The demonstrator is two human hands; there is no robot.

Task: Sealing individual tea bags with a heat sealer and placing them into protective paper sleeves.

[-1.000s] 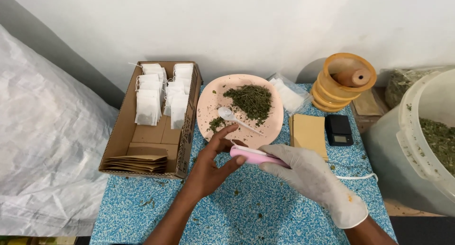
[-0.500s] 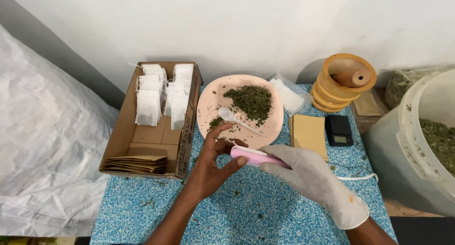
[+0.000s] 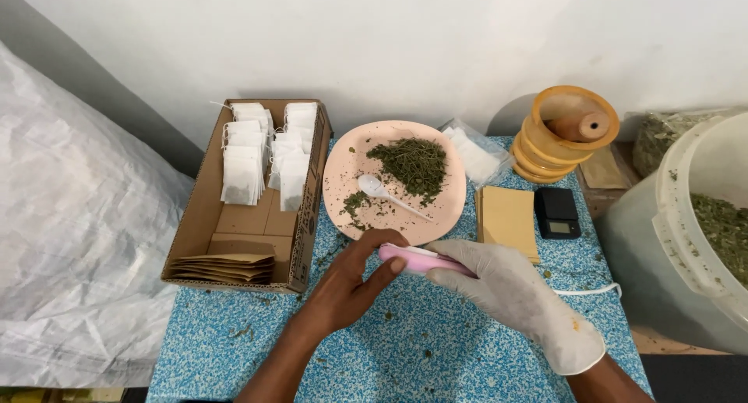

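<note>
Both forearms reach in from the near edge, angled toward each other. The bare left hand (image 3: 343, 290) curls its fingers (image 3: 382, 243) inward, thumb tip meeting them. The white-gloved right hand (image 3: 510, 294) is closed, fingers pointing leftward, touching the left thumb.

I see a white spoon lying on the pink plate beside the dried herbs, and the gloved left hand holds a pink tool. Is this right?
Not quite. The head view shows the glove on the right hand, not the left; it holds the pink tool. The left hand is bare and touches the tool's tip. The white spoon does lie on the pink plate beside the dried herbs.
</note>
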